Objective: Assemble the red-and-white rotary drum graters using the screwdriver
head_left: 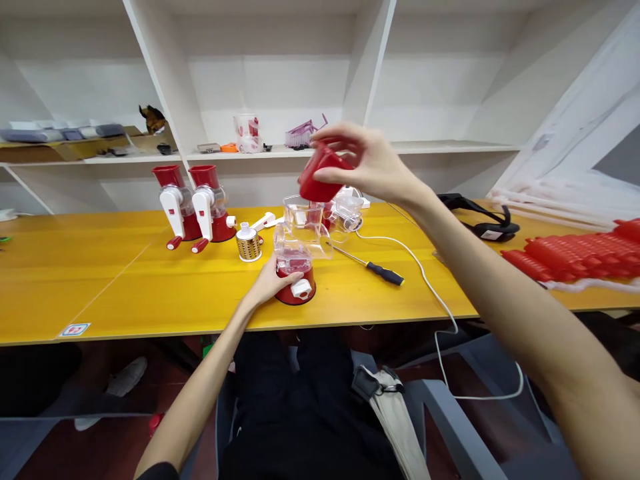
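Observation:
My right hand (pixel 357 163) grips a red food pusher (pixel 320 175), tilted, in the air above a rotary grater's clear plastic body (pixel 303 230). The body sits on a red base (pixel 297 283) with a white knob on its front. Around the lower left of this grater, my left hand (pixel 274 280) is closed, with the thumb lying across the base. Left of it, a metal grating drum (pixel 249 243) stands upright on the table. A white crank handle (pixel 265 221) lies just behind the drum.
Two assembled red-and-white rotary graters (pixel 211 207) stand at the back left. To the right lie a screwdriver (pixel 384 272), a white cable (pixel 417 263), a black headset (pixel 483 220) and a row of red plastic parts (pixel 575 257). Behind the table rises a white shelf (pixel 280 40).

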The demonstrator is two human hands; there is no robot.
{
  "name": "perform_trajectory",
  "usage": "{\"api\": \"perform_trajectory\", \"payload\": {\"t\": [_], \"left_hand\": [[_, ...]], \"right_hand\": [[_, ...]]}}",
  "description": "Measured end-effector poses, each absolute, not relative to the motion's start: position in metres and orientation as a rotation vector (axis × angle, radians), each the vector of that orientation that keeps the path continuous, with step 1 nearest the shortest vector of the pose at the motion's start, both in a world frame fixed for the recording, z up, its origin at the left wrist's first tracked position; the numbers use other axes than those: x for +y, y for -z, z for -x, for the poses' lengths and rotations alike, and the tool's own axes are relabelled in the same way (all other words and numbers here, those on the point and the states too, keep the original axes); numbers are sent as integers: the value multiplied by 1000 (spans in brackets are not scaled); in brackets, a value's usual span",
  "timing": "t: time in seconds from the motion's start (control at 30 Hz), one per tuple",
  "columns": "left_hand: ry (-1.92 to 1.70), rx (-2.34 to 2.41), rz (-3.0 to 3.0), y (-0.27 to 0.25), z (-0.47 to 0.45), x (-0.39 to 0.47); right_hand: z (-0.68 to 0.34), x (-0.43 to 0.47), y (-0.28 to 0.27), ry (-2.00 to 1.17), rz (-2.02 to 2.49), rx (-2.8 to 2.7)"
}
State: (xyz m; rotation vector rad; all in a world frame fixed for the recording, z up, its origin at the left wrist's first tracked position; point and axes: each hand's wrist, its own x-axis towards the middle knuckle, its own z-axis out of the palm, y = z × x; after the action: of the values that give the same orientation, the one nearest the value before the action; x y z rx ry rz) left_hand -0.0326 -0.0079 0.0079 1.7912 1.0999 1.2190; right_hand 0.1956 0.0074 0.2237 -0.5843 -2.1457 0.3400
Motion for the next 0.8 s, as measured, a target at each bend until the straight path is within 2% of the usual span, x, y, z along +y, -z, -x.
{"api": "perform_trajectory", "payload": {"t": [0.43,0.67,0.8], "left_hand": [[-1230,1051,-1813,-8,33,-8],[-1226,1075,-1811,-6,33,-7],[-1223,1083,-1812,-5,33,-6]], "right_hand": [[-172,31,-241,-370,551,-2440],[-163,21,-244,-50,660,-2432],[-157,10,-248,-1,729,-2445]]}}
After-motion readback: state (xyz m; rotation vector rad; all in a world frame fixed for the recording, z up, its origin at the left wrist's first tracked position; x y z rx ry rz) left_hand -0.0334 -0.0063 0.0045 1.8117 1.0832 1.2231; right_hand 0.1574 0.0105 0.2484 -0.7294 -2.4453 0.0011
